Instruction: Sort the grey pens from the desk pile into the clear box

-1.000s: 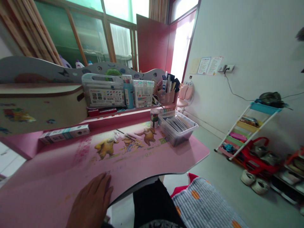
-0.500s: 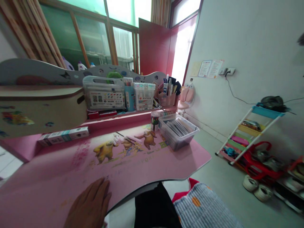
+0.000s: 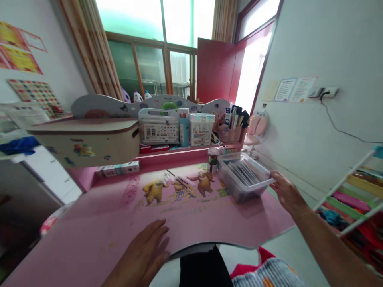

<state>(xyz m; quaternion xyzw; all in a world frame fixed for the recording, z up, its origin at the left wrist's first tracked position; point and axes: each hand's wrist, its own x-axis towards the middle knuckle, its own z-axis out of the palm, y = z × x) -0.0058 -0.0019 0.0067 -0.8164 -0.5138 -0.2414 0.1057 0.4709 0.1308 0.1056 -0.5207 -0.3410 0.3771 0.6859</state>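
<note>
My left hand (image 3: 143, 253) is over the near side of the pink desk (image 3: 98, 235), fingers stretched out and nothing in them. On the right, my right hand (image 3: 287, 191) has its fingers bent round the right end of a clear plastic box (image 3: 239, 195). Thin flat packets (image 3: 243, 171) stand in a row inside that box; what they contain I cannot make out. Just left of the box is a round clear jar (image 3: 213, 159) with coloured sticks in it. Printed cartoon bears (image 3: 154, 192) cover the middle of the desktop, where a thin dark stick (image 3: 176, 177) lies.
Along the desk's shelf stand a clear carry case (image 3: 158, 127), a blue pencil cup (image 3: 184, 131), a marker box (image 3: 202, 129) and a pink pen holder (image 3: 230, 131). A cream drawer unit (image 3: 95, 145) overhangs the left. A rack (image 3: 356, 195) stands at right.
My right hand has come into view and taken hold of the box's right end. My left hand has lifted or shifted slightly right in view. The camera has turned left.
</note>
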